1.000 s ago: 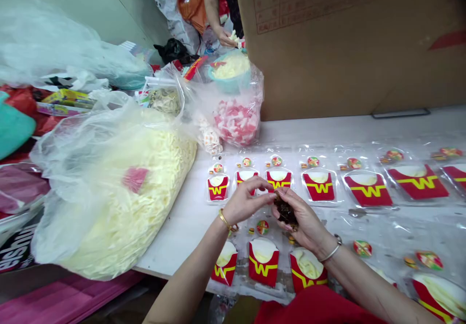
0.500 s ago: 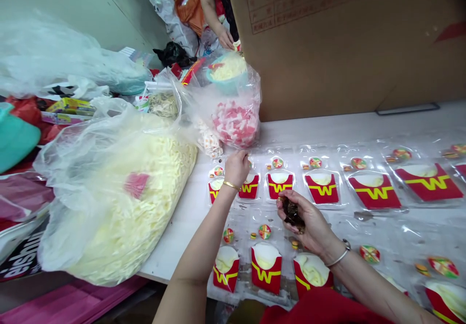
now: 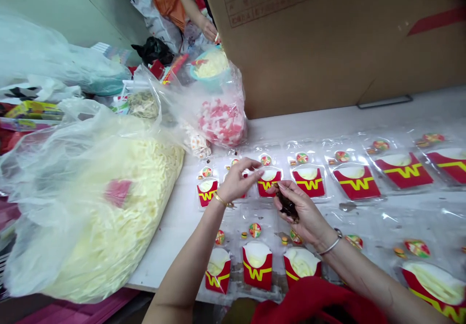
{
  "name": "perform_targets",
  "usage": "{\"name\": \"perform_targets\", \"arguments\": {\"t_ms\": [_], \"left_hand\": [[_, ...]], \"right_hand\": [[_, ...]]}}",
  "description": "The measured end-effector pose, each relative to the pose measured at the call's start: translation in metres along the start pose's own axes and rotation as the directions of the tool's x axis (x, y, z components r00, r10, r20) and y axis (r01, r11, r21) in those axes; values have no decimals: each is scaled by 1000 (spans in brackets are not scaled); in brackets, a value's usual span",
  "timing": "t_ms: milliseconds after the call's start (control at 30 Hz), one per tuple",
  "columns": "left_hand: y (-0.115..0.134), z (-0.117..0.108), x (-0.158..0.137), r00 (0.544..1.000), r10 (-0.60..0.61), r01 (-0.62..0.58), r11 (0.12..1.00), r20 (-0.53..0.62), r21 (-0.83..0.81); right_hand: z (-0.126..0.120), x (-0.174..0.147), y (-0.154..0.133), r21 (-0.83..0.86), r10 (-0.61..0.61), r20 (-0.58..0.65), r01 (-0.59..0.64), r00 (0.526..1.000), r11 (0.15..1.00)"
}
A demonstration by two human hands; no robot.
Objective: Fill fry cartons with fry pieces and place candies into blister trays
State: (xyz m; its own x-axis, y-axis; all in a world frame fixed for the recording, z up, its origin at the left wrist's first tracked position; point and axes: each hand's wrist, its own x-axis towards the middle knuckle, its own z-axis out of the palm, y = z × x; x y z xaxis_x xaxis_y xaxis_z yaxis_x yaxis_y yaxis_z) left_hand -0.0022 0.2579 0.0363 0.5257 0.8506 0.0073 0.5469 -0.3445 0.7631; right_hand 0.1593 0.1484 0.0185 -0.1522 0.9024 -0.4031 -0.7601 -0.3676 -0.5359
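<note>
My left hand (image 3: pixel 238 182) hovers over the back row of clear plastic trays, its fingers stretched out and apart with nothing visible in them. Just to its right, my right hand (image 3: pixel 300 207) is closed around a clump of dark brown, shiny small pieces (image 3: pixel 287 206); their exact kind does not show. Beneath the hands, each tray holds a red fries box (image 3: pixel 308 182) with a yellow W, plus a small toy burger and a toy pizza (image 3: pixel 302 158). In the front row, another fries box (image 3: pixel 257 268) has pale yellow material inside.
A big clear bag of cream-coloured pieces (image 3: pixel 145 207) lies at the left, on the white table (image 3: pixel 160 246). Behind it stands a bag of pink and white pieces (image 3: pixel 223 122). A large cardboard box (image 3: pixel 309 47) fills the back right. Another person's hand (image 3: pixel 209 28) shows beyond a bowl (image 3: pixel 209 67).
My left hand has opened from a pinch above the back row and moved nearer to my right hand. My right hand still holds the dark pieces. The view has shifted right.
</note>
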Motion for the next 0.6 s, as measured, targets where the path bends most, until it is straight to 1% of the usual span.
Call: {"name": "perform_targets", "arguments": {"t_ms": [33, 67, 100, 133, 167, 233, 267, 333, 367, 400, 467, 500, 533, 600], "left_hand": [[10, 5, -6, 996, -2, 14, 991, 89, -134], [19, 11, -11, 988, -19, 58, 967, 155, -250], [25, 17, -14, 980, -49, 115, 932, 195, -344], [29, 23, -15, 974, -80, 163, 895, 211, -414], [31, 29, -14, 974, -108, 191, 863, 200, -467], [29, 36, -5, 983, -146, 182, 828, 110, -531], [26, 37, 2, 986, -160, 159, 825, 46, -542], [15, 37, 21, 978, -191, 117, 844, -90, -523], [9, 36, 32, 969, -199, 108, 872, -145, -478], [3, 34, 43, 962, -196, 108, 911, -189, -397], [-8, 31, 64, 962, -157, 127, 982, -223, -143], [-12, 30, 73, 968, -139, 143, 990, -207, 6], [-14, 29, 82, 976, -132, 159, 976, -174, 148], [-16, 30, 96, 985, -144, 169, 915, -95, 367]], "right_hand": [[0, 1, 0, -14, 0, -1, 0, 1000, 1000], [0, 1, -1, -36, 1, -4, -1, 1000, 999], [0, 2, -1, -63, -1, -13, 0, 1000, 998], [0, 2, -1, -88, -6, -26, 3, 1000, 996], [-1, 2, -2, -106, -15, -47, 10, 999, 994], [-3, 2, -3, -100, -29, -92, 20, 995, 995], [-5, 1, -5, -74, -26, -107, 18, 994, 997], [-9, -1, -8, -5, -2, -100, 1, 995, 1000], [-11, -3, -11, 23, 11, -86, -9, 996, 1000], [-13, -4, -13, 37, 19, -70, -16, 997, 999], [-17, -8, -17, 24, 17, -50, -16, 999, 1000], [-18, -10, -19, 5, 9, -44, -9, 999, 1000], [-19, -11, -20, -16, 4, -37, -5, 999, 1000], [-22, -13, -23, -52, 1, -27, -3, 1000, 999]]}}
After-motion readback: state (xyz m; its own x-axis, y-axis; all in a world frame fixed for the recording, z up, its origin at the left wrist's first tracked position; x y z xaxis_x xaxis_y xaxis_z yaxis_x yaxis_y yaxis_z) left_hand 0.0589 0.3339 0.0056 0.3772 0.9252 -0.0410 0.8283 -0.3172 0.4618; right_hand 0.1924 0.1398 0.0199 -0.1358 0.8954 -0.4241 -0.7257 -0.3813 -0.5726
